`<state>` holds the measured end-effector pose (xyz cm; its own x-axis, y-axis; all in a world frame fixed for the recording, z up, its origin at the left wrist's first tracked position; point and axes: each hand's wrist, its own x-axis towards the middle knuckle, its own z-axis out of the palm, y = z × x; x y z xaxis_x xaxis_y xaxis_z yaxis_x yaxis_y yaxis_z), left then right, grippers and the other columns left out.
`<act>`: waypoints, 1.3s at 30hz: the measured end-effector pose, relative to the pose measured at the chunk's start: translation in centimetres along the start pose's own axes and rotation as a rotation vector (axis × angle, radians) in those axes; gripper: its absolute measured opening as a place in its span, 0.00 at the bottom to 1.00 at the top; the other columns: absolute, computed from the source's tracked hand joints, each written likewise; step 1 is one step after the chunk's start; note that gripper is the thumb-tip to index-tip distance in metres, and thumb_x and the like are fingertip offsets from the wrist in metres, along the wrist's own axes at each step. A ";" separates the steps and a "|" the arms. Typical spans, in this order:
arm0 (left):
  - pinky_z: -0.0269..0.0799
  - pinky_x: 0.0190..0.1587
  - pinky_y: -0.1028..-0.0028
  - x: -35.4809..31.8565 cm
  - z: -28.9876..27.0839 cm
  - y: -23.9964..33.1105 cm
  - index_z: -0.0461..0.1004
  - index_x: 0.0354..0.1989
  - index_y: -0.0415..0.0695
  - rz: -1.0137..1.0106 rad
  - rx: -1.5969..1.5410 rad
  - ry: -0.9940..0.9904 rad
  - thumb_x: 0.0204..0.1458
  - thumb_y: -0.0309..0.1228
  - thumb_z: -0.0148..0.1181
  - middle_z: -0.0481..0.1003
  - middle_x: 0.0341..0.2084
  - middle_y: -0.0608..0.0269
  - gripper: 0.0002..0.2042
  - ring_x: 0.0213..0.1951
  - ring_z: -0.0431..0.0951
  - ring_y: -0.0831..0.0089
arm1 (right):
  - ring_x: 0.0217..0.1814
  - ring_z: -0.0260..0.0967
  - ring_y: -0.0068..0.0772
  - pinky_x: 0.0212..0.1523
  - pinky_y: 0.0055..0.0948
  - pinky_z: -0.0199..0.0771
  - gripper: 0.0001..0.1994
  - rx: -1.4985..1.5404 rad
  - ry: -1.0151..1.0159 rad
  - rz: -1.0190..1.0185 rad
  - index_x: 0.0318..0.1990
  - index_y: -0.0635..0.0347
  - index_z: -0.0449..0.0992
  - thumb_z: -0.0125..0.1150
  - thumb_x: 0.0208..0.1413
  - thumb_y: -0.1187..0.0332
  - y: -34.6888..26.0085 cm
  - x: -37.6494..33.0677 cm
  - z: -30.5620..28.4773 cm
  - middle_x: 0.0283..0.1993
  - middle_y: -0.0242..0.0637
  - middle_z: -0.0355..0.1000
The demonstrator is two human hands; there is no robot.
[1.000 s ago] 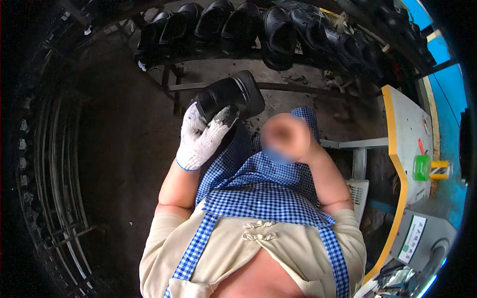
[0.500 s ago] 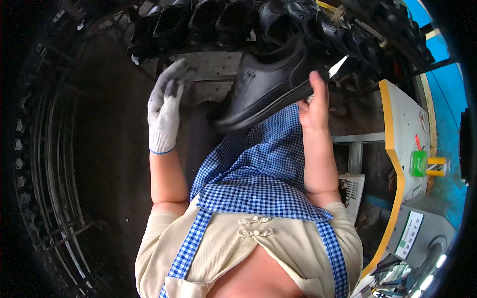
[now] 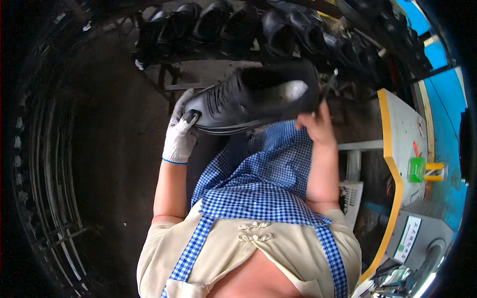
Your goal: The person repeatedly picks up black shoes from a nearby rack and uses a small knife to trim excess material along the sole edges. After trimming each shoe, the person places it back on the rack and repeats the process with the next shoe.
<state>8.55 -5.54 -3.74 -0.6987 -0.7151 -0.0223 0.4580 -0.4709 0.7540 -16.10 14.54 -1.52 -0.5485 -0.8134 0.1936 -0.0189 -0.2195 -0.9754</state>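
Note:
A black lace-up shoe (image 3: 223, 107) is held up level in front of me, its toe to the left and its opening turned up and toward me. A pale insole (image 3: 294, 91) shows inside it. My left hand (image 3: 181, 134), in a white glove with dark-stained fingertips, is closed around the toe. Beside the heel is my bare right hand (image 3: 318, 124), slightly blurred. A thin, dark, blade-like tool (image 3: 328, 85) sticks up from it, its grip hidden by my fingers. Whether those fingers touch the shoe, I cannot tell.
Several black shoes (image 3: 213, 22) stand in a row on a rack along the far side. At right is a white table with a yellow edge (image 3: 390, 149), bearing a green container (image 3: 416, 170) and a grey machine (image 3: 422, 223). Metal racks (image 3: 54, 174) line the left.
My left hand has moved right and taken hold of the shoe's toe. The shoe has turned from side-on to opening-up. My right hand has come off the heel and shifted slightly down.

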 end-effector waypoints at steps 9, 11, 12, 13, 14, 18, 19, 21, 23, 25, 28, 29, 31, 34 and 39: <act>0.70 0.57 0.71 0.3 -2.3 4.5 0.56 0.67 0.37 0.290 0.056 -0.111 0.38 0.33 0.76 0.71 0.53 0.56 0.46 0.53 0.74 0.67 | 0.43 0.77 0.57 0.36 0.41 0.83 0.46 -0.901 -0.323 -0.501 0.64 0.45 0.58 0.78 0.34 0.70 -1.9 -5.5 1.4 0.52 0.52 0.72; 0.68 0.60 0.68 0.8 -1.4 4.3 0.53 0.69 0.39 0.302 0.044 -0.109 0.46 0.37 0.70 0.69 0.55 0.54 0.43 0.55 0.72 0.66 | 0.42 0.78 0.57 0.35 0.41 0.84 0.47 -0.803 -0.408 -0.524 0.66 0.45 0.58 0.78 0.34 0.70 -1.1 -5.7 2.7 0.52 0.54 0.72; 0.67 0.61 0.68 0.5 0.2 4.4 0.51 0.70 0.39 0.278 0.013 -0.056 0.50 0.37 0.67 0.68 0.56 0.54 0.41 0.55 0.72 0.66 | 0.43 0.77 0.57 0.38 0.41 0.83 0.48 -0.692 -0.421 -0.494 0.66 0.44 0.59 0.78 0.32 0.72 -0.3 -5.9 3.3 0.53 0.55 0.72; 0.67 0.61 0.67 0.4 1.3 4.5 0.49 0.70 0.40 0.268 -0.022 -0.013 0.53 0.37 0.63 0.68 0.56 0.53 0.39 0.55 0.72 0.65 | 0.48 0.77 0.55 0.46 0.41 0.82 0.46 -0.578 -0.426 -0.443 0.66 0.48 0.60 0.77 0.35 0.74 0.7 -6.2 3.8 0.53 0.53 0.72; 0.63 0.64 0.65 0.2 0.8 4.2 0.40 0.73 0.41 0.282 0.133 -0.001 0.59 0.34 0.53 0.64 0.60 0.50 0.37 0.59 0.69 0.61 | 0.52 0.75 0.53 0.51 0.42 0.78 0.44 -0.462 -0.365 -0.389 0.66 0.52 0.60 0.77 0.37 0.74 2.0 -6.8 4.5 0.55 0.52 0.71; 0.62 0.63 0.64 0.0 3.1 1.6 0.39 0.72 0.45 0.006 -0.376 -0.093 0.59 0.45 0.52 0.59 0.63 0.52 0.39 0.61 0.64 0.61 | 0.62 0.68 0.44 0.62 0.45 0.68 0.41 0.021 -0.202 -0.219 0.65 0.60 0.60 0.76 0.42 0.74 0.1 -4.2 8.7 0.61 0.50 0.67; 0.60 0.64 0.63 -1.0 4.0 1.3 0.39 0.72 0.46 -0.075 -0.540 -0.086 0.57 0.45 0.57 0.57 0.64 0.52 0.41 0.62 0.62 0.61 | 0.62 0.68 0.46 0.62 0.46 0.69 0.40 0.034 -0.191 -0.243 0.65 0.60 0.60 0.76 0.42 0.71 0.8 -4.0 9.2 0.61 0.52 0.67; 0.58 0.66 0.60 -3.0 6.0 0.7 0.40 0.72 0.47 -0.109 -0.725 -0.014 0.53 0.44 0.65 0.52 0.68 0.51 0.45 0.66 0.59 0.59 | 0.61 0.69 0.48 0.61 0.47 0.69 0.40 0.063 -0.166 -0.273 0.64 0.59 0.61 0.75 0.43 0.66 4.3 -4.0 10.1 0.61 0.55 0.66; 0.55 0.68 0.61 -4.3 6.4 0.2 0.34 0.73 0.51 0.036 -0.536 0.018 0.50 0.42 0.67 0.46 0.70 0.52 0.50 0.69 0.53 0.58 | 0.59 0.70 0.53 0.58 0.47 0.71 0.40 -0.074 -0.239 -0.274 0.64 0.58 0.61 0.75 0.43 0.63 6.9 -1.9 10.6 0.60 0.58 0.66; 0.55 0.67 0.63 -5.7 6.0 1.3 0.34 0.73 0.52 0.178 -0.236 0.001 0.49 0.37 0.64 0.46 0.70 0.54 0.48 0.68 0.54 0.59 | 0.53 0.73 0.59 0.50 0.45 0.76 0.41 -0.435 -0.324 -0.446 0.65 0.56 0.62 0.76 0.41 0.62 3.9 0.1 11.9 0.57 0.59 0.68; 0.60 0.64 0.66 -5.2 6.9 7.1 0.42 0.73 0.54 0.440 -0.097 -0.024 0.48 0.31 0.56 0.55 0.65 0.58 0.42 0.63 0.61 0.64 | 0.47 0.75 0.58 0.39 0.41 0.79 0.42 -0.497 -0.313 -0.767 0.65 0.53 0.62 0.78 0.40 0.63 -3.8 1.9 14.9 0.56 0.53 0.71; 0.62 0.62 0.67 -5.1 7.5 9.7 0.44 0.73 0.54 0.531 -0.068 -0.028 0.48 0.29 0.53 0.58 0.64 0.60 0.40 0.61 0.63 0.65 | 0.39 0.76 0.50 0.33 0.36 0.77 0.43 -0.449 -0.341 -0.780 0.66 0.53 0.61 0.78 0.40 0.63 -4.5 1.8 15.0 0.55 0.49 0.72; 0.66 0.60 0.69 -3.6 8.1 15.2 0.49 0.72 0.55 0.685 0.049 -0.034 0.48 0.25 0.48 0.63 0.61 0.62 0.38 0.57 0.68 0.69 | 0.26 0.74 0.35 0.24 0.27 0.73 0.44 -0.387 -0.376 -0.724 0.68 0.51 0.59 0.78 0.41 0.64 -4.8 1.4 14.5 0.54 0.44 0.75; 0.60 0.65 0.59 -0.1 10.2 22.6 0.52 0.72 0.51 0.851 0.264 0.088 0.56 0.35 0.48 0.63 0.64 0.61 0.32 0.63 0.65 0.61 | 0.13 0.54 0.10 0.16 0.16 0.60 0.44 -0.311 -0.345 -0.585 0.69 0.51 0.57 0.76 0.44 0.67 -2.0 0.2 12.5 0.48 0.39 0.78; 0.72 0.54 0.60 6.7 14.0 35.2 0.67 0.58 0.47 0.824 0.396 -0.008 0.57 0.33 0.48 0.73 0.51 0.58 0.19 0.53 0.74 0.63 | 0.17 0.61 0.10 0.21 0.16 0.65 0.38 -0.160 -0.302 -0.258 0.67 0.53 0.58 0.72 0.49 0.72 1.8 -2.0 9.7 0.47 0.40 0.77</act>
<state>12.34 -19.70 31.83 -0.2386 -0.7423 0.6261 0.5921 0.3999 0.6997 -6.91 10.50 -2.63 -0.2395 -0.8693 0.4324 -0.2662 -0.3695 -0.8903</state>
